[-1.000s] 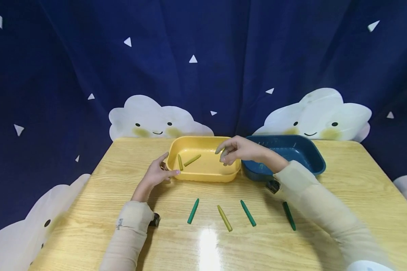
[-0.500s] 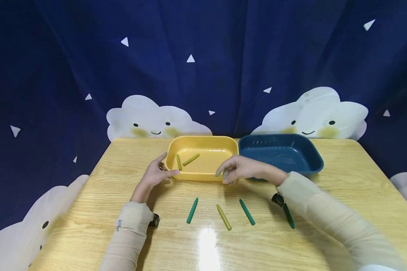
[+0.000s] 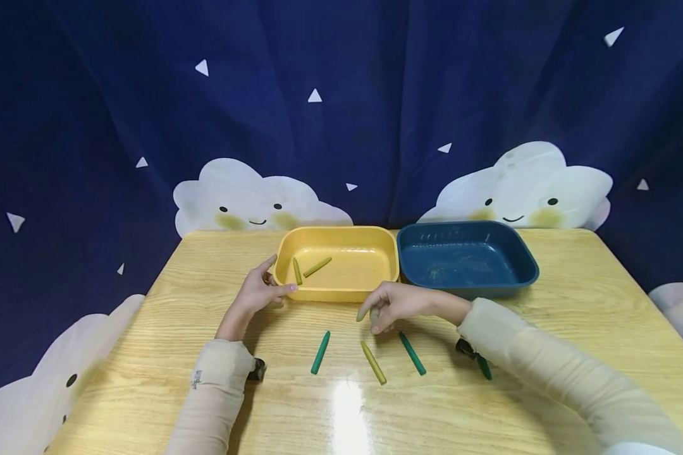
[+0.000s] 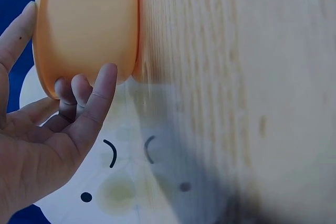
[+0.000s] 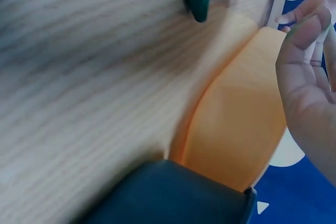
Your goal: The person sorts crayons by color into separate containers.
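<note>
My left hand [image 3: 258, 289] holds the left end of the yellow tray [image 3: 336, 294], its thumb at the front rim and its other fingers against the end wall. Two yellow crayons, one upright in view [image 3: 297, 271] and one slanting [image 3: 317, 266], lie inside at the left. My right hand [image 3: 397, 304] hovers in front of the tray with loosely bent fingers and nothing between them. Below its fingertips lies a yellow crayon [image 3: 373, 363] on the table. Green crayons lie either side of that one, a left one [image 3: 320, 352] and a right one [image 3: 412, 354].
A dark blue tray [image 3: 468, 292] stands against the yellow tray's right end. Another green crayon [image 3: 484, 368] is partly hidden by my right wrist. Behind the wooden table [image 3: 296, 417] hangs a blue curtain [image 3: 370, 126] with clouds and triangles.
My right hand has come from over the yellow tray toward me and down, to just beyond the crayons on the table. My left hand has kept its place at the tray.
</note>
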Demonstrator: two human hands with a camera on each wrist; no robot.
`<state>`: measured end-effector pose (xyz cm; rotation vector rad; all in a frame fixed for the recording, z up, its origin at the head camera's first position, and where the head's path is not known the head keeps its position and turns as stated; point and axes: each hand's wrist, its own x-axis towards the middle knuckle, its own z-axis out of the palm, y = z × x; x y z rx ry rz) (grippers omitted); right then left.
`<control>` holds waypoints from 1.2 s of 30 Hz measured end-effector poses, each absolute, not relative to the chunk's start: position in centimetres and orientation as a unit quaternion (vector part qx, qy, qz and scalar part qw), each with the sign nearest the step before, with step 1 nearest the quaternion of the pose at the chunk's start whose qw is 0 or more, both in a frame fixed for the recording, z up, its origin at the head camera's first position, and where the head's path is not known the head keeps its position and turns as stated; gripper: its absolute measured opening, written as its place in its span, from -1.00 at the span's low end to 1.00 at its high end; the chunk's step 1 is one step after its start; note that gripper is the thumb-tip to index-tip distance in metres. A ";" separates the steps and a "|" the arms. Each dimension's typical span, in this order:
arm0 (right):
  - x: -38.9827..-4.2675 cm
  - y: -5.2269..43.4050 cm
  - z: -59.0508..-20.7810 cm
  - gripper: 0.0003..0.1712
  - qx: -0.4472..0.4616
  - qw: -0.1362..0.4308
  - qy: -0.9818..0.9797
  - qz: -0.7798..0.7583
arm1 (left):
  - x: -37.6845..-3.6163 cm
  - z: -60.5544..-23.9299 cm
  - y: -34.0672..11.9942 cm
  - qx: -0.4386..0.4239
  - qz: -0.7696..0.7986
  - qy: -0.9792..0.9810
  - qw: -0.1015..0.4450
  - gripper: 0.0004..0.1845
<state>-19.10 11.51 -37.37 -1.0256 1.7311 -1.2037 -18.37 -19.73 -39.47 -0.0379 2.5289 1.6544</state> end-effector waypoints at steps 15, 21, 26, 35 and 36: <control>-18.4 10.5 -39.6 -0.59 -0.388 0.414 0.727 -0.387 | -18.2 -39.5 -19.7 -0.014 0.546 0.835 0.063 -0.01; -18.6 10.1 -40.1 -0.57 -0.387 0.414 0.743 -0.356 | -18.3 -39.4 -19.7 -0.013 0.550 0.833 0.062 0.00; -18.7 9.7 -40.3 -0.56 -0.372 0.416 0.758 -0.338 | -18.4 -39.4 -19.8 -0.013 0.551 0.832 0.062 -0.01; -18.6 9.2 -40.5 -0.61 -0.385 0.392 0.772 -0.319 | -18.3 -39.5 -19.8 -0.013 0.554 0.830 0.066 -0.01; -18.6 9.1 -40.5 -0.63 -0.384 0.388 0.775 -0.319 | -18.3 -39.5 -19.8 -0.012 0.554 0.830 0.066 -0.01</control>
